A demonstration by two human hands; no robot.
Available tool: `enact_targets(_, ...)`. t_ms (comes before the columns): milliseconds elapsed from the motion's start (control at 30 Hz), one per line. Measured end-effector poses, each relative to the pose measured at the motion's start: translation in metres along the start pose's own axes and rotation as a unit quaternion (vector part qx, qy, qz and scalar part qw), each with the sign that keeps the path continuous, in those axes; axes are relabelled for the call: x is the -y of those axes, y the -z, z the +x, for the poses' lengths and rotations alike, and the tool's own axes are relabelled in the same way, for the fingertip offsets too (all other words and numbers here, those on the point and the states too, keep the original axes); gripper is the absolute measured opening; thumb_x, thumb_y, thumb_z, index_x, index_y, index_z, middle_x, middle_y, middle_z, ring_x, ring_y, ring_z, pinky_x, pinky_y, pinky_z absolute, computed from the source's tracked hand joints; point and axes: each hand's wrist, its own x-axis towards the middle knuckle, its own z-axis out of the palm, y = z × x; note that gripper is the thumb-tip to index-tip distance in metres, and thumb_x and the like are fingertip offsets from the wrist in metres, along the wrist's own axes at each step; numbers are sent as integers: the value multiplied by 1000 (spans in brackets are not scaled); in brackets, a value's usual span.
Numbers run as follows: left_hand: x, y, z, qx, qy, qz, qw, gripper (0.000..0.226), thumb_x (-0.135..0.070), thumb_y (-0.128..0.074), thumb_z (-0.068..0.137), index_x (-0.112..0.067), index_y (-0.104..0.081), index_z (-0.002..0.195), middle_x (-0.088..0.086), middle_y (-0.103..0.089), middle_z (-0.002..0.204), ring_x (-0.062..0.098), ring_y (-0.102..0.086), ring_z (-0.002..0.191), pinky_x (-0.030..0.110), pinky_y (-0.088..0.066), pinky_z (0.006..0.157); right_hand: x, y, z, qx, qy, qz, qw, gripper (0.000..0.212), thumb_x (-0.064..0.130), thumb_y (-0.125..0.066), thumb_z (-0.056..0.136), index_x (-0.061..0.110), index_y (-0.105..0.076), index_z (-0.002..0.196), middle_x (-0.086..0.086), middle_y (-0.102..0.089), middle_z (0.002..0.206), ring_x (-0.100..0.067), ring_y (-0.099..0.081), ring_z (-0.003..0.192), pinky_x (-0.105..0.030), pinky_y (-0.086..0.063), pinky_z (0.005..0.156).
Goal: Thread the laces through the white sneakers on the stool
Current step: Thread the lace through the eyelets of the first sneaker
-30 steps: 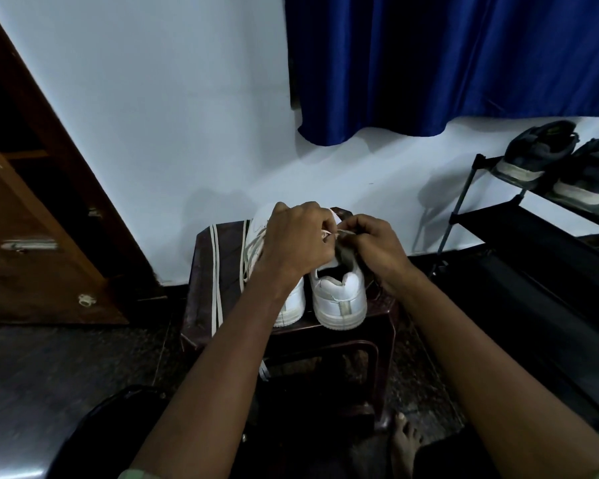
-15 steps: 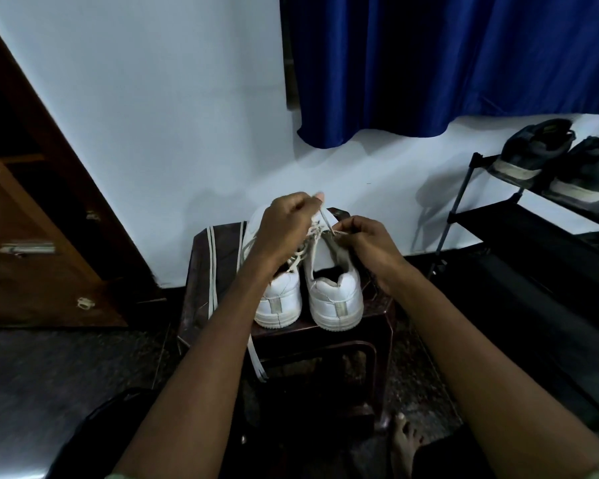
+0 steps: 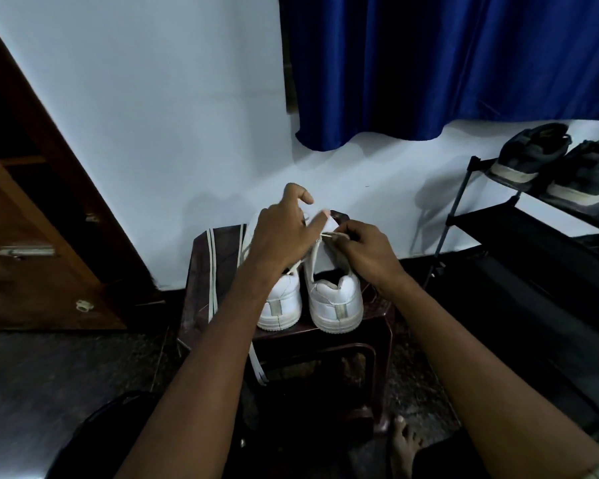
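Now both sneakers [image 3: 336,299] stand heels-out on the stool [image 3: 377,312], under the hands. Right hand [image 3: 369,252] pinches a lace [image 3: 331,235] at the right sneaker's tongue; left hand [image 3: 281,233] hovers above, fingers loosely spread, just beside the lace. A spare lace [image 3: 212,271] lies along the stool's left edge.

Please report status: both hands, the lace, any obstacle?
Right hand pinches lace at right sneaker. Left hand over left sneaker, grip unclear. No obstacle seen.

The left hand [image 3: 284,233] has lifted off the right sneaker [image 3: 336,299], its fingers [image 3: 300,195] now spread.
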Motion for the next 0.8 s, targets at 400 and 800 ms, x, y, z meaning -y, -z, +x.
enact_targets(400, 1, -14, 3, -18, -29, -45, 998, 17, -21, -60, 96, -32, -66, 84, -5, -69, 105, 7, -64, 92, 37, -45, 96, 0, 1, 1, -2, 2, 18, 1000, 14, 27, -69, 96, 16, -72, 87, 13, -68, 81, -10, -60, 77, -31, -45, 73)
enact_targets(800, -2, -12, -7, 21, -21, 49, 998, 34, -46, -66, 96, -22, -54, 117, -4, -64, 75, 22, -58, 72, 35, -40, 70, 3, 1, -2, 8, 4, 5, 1000, 11, 22, -62, 97, 18, -71, 91, 13, -70, 87, -13, -62, 81, -30, -46, 72)
